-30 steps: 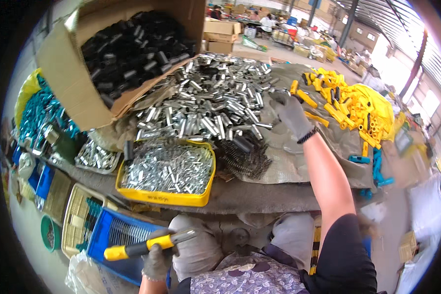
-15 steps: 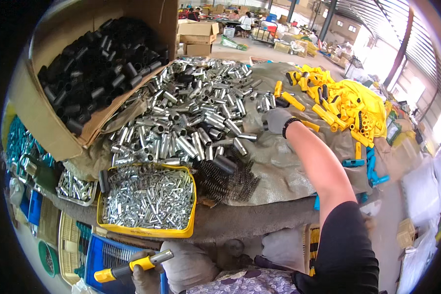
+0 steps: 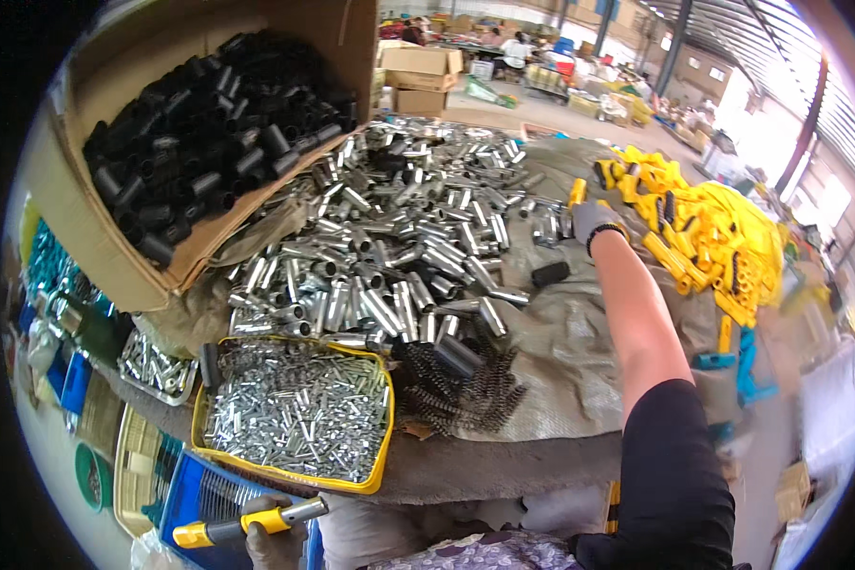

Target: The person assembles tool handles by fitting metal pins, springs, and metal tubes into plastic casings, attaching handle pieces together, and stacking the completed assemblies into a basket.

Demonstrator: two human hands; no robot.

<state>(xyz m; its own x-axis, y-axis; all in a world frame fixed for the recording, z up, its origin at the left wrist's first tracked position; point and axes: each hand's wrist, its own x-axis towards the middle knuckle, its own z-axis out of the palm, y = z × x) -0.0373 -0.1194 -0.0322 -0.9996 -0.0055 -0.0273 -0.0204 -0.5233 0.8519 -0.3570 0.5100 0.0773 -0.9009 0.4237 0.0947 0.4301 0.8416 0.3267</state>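
My left hand [image 3: 274,543], in a dark grey glove, is closed around a yellow-and-black tubular handle [image 3: 226,530] at the lower edge. A bright metal tube [image 3: 306,510] sticks out of the handle's right end. Far out over the sheet-covered table, my right hand [image 3: 594,220] wears a grey glove and a dark beaded bracelet. It is beside a yellow tube [image 3: 578,192] and a few metal tubes [image 3: 547,229]; its fingers are largely hidden. A short black tube [image 3: 551,275] lies nearer me on the grey sheet [image 3: 579,332].
A large heap of metal tubes [image 3: 427,237] covers the table's middle. Left stands a cardboard box [image 3: 52,223] of black tubes. Small metal parts fill a yellow bin [image 3: 386,446], with dark springs [image 3: 475,394] beside it. Yellow handles [image 3: 722,223] are piled at right.
The view has shifted, so the table sits further right and lower. My right hand has moved away from the short black tube, toward the yellow pieces. The left hand still holds the handle.
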